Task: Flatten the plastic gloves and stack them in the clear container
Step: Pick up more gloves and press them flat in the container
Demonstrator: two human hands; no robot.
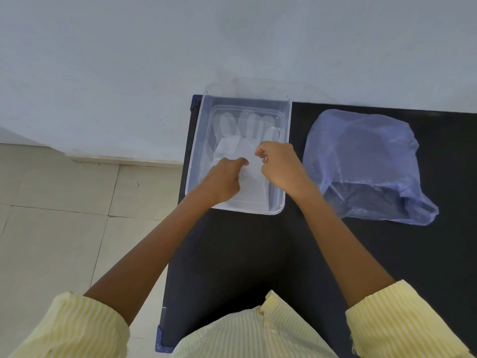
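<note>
While I am watching this feed from my remote station, the striped sleeves (72,326) are framing the bottom edge and both bare forearms are reaching out over the dark table (232,254). The left hand (224,177) is lying low inside the clear container (280,208), forefinger and thumb stretching onto the glove (247,130) with the other fingers folded under. I cannot tell whether it is pinching the film or only pressing it. The right hand (281,164) is curling tight, thumb meeting forefinger over the glove's right edge, and I am reading that as a pinch on the film. To do this step well, I am judging that the left should be anchoring the palm area while the right is drawing the edge outward and down, so trapped air is escaping toward the cuff and no crease is folding under. The container is holding the flattened glove with its fingers pointing at the far wall. How many layers are lying there I cannot say. Just beside it on the right, a blue plastic bag (361,156) is slumping on the table, its contents not showing clearly.
</note>
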